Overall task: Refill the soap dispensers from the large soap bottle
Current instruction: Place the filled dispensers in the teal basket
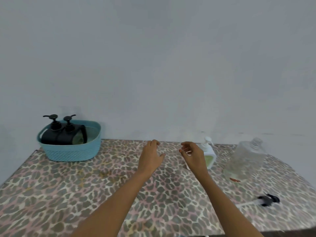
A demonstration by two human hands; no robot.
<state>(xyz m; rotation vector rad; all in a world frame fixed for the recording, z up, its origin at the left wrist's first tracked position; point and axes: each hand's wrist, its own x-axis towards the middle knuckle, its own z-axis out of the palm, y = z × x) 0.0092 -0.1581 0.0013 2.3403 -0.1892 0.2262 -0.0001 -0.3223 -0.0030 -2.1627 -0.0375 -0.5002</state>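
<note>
Hovering empty, loose-fingered: left hand (pixel 150 156), right hand (pixel 195 156); two black dispensers (pixel 56 135) in one basket (pixel 71 152), one clear bottle (pixel 246 159).

The blue woven basket (pixel 71 151) hides the lower bodies of the two black pump dispensers (pixel 63 134) inside it. The right hand (pixel 194 157) covers most of a small white object (pixel 187 167); what it is, and whether the fingers (pixel 183 148) grip it, cannot be told. The clear square-shouldered bottle (pixel 246 158) and the black pump head (pixel 268 200) lying on the leopard-print worktop (pixel 85 194) are blurred. The bottom edge cuts off both forearms.
</note>
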